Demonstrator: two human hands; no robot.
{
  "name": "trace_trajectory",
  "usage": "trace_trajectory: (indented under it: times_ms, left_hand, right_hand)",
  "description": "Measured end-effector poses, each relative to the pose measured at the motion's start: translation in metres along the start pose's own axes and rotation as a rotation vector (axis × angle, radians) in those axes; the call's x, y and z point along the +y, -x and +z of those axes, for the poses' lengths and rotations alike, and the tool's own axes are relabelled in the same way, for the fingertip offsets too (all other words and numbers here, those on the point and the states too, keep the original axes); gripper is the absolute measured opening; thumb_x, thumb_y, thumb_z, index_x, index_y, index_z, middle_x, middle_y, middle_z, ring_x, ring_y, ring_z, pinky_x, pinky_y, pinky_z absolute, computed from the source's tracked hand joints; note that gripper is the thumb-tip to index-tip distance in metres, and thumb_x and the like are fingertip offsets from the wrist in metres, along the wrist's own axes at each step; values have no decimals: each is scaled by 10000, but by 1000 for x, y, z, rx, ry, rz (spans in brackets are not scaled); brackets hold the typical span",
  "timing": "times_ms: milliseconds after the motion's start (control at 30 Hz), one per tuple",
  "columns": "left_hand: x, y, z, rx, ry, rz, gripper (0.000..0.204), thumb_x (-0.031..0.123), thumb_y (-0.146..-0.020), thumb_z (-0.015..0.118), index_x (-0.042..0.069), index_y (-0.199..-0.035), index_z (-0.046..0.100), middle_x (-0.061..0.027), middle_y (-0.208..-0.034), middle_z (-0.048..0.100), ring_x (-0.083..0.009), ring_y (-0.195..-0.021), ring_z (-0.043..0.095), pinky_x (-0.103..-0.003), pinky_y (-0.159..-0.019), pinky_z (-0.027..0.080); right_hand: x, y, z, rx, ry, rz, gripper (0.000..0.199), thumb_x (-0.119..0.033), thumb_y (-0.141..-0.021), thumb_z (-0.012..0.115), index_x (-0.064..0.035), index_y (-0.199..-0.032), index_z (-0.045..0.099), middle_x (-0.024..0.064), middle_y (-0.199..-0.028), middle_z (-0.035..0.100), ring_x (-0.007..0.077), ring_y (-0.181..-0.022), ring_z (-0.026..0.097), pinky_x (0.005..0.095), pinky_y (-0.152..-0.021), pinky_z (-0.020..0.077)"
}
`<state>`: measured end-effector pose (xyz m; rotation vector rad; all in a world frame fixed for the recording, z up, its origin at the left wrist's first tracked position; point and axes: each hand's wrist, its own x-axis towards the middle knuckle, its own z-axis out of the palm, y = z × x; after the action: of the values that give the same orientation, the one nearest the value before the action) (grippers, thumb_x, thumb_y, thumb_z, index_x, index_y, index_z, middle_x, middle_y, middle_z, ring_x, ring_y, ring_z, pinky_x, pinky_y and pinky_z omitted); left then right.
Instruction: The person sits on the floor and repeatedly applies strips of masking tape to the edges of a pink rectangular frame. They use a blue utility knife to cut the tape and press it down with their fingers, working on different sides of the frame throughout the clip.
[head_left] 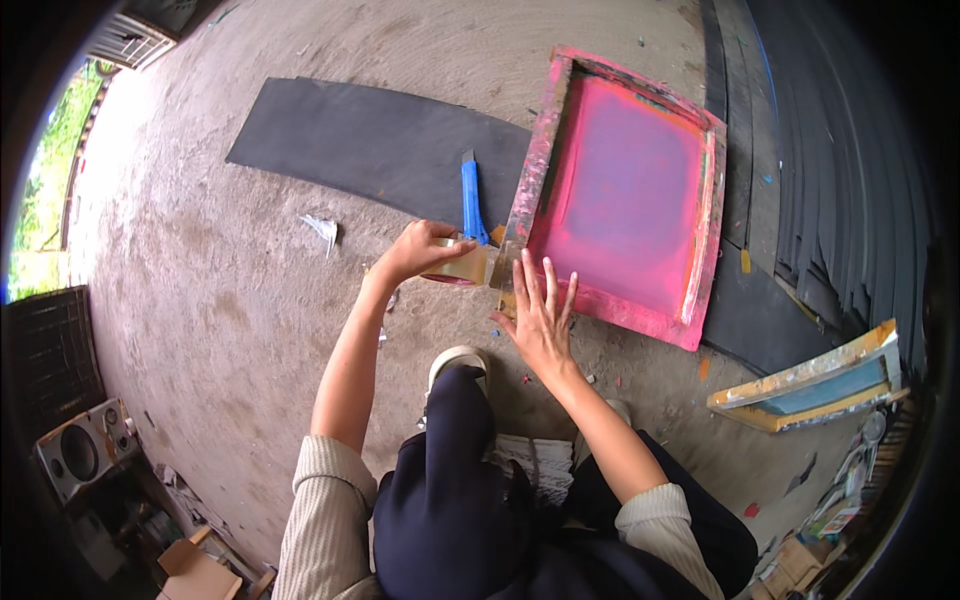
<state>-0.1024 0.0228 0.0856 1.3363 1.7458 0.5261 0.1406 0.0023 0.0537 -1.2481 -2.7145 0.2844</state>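
Note:
A screen-printing frame (712, 190) smeared with pink lies at the centre right, its mesh (635, 180) pink and purplish. My left hand (418, 250) is closed on a roll of clear, yellowish tape (462, 264), just left of the frame's near left corner. From the roll a short strip of tape (492, 266) reaches toward that corner. On the frame's near edge rests my right hand (540, 312), flat with its fingers spread. Beyond the roll, a blue utility knife (471, 200) lies partly on a dark sheet (370, 145).
Stacked dark sheets (840, 170) line the right side. A smaller frame with blue mesh (810, 385) leans at the lower right. Crumpled scrap (322, 232) lies on the concrete floor (230, 330). A speaker (85, 450) and cardboard box (198, 572) stand at the lower left.

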Motion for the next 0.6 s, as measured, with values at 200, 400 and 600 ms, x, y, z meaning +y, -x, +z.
trace_trajectory:
  times_ms: [200, 400, 600]
  left_hand:
    - [-20, 6, 10, 179, 100, 14, 543, 517, -735, 679, -24, -774, 670, -165, -634, 620, -224, -586, 611, -360, -590, 471]
    - [-18, 11, 17, 205, 184, 18, 562, 523, -729, 686, -36, -774, 653, -173, -647, 607, -242, -615, 602, -374, -607, 462]
    - [-22, 12, 22, 222, 103, -17, 540, 512, -722, 692, -21, -763, 621, -122, -634, 579, -194, -623, 561, -356, -591, 439]
  right_hand:
    - [-4, -59, -10, 160, -300, 16, 348, -222, -871, 594, -1, -1136, 553, 151, -1243, 479, 322, -1185, 416, 490, -988, 363]
    - [-14, -147, 22, 60, -299, 55, 376, -166, -814, 665, 4, -1101, 491, 166, -1042, 543, 316, -904, 579, 441, -835, 463]
    - [-22, -160, 29, -12, -421, 243, 442, -161, -804, 639, 29, -1141, 426, 248, -1055, 526, 373, -853, 589, 435, -766, 480]
